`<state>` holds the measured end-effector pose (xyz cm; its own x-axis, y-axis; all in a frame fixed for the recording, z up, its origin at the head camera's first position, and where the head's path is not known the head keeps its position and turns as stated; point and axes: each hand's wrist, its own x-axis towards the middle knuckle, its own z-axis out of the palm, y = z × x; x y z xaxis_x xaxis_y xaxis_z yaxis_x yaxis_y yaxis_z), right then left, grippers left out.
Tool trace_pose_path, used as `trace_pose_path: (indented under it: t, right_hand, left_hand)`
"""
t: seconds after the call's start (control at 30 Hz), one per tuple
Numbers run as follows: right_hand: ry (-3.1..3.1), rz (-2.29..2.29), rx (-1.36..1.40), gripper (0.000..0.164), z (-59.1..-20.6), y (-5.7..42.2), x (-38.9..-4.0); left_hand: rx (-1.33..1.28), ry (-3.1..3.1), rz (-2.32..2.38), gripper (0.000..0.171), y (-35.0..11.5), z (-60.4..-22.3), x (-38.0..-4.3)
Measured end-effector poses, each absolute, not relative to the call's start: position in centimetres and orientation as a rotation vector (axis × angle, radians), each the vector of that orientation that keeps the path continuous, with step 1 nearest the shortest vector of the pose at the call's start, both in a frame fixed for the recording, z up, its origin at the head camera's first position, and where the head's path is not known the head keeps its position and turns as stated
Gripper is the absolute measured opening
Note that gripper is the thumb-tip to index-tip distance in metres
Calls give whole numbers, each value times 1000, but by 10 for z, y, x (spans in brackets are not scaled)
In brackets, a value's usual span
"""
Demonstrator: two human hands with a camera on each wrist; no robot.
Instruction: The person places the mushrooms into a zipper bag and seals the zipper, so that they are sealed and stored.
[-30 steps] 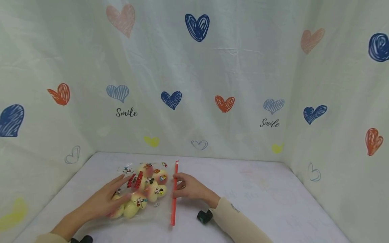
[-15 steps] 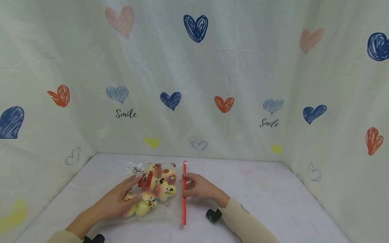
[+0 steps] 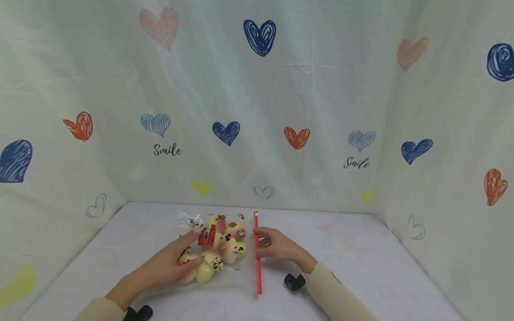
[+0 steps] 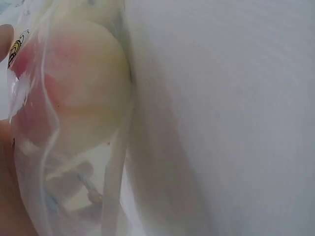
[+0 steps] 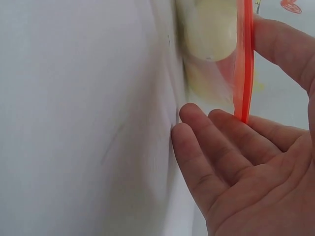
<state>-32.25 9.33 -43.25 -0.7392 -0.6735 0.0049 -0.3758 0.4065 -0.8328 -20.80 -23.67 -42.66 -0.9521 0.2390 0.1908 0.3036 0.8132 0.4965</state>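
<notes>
A clear zip bag (image 3: 230, 274) printed with small cartoon figures and red lettering lies on the white table. Inside it are several pale yellow, peach-like round things (image 3: 205, 271) with pink blush. A red zip strip (image 3: 258, 272) runs along the bag's right edge. My left hand (image 3: 164, 263) rests over the bag's left side, fingers extended and thumb apart. At the strip, my right hand (image 3: 281, 247) touches it with fingertips and thumb set apart. In the right wrist view, the thumb meets the red strip (image 5: 244, 64) while the other fingers stretch out below.
The white table (image 3: 353, 267) reaches back to a pale curtain (image 3: 257, 89) printed with hearts and "Smile" lettering. Curtain walls also stand at the left and right. Dark camera mounts (image 3: 294, 281) sit at both wrists.
The bag has slid to the right across the table, with both hands moving along with it. The hands keep much the same pose on the bag and strip.
</notes>
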Motion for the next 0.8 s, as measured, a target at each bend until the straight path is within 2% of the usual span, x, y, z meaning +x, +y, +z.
trace_pose_path:
  t: [0.8]
  right_hand:
    - [2371, -1245, -841, 70, -435, 128, -327]
  left_hand:
    - [-488, -2917, -852, 82, -208, -430, -220]
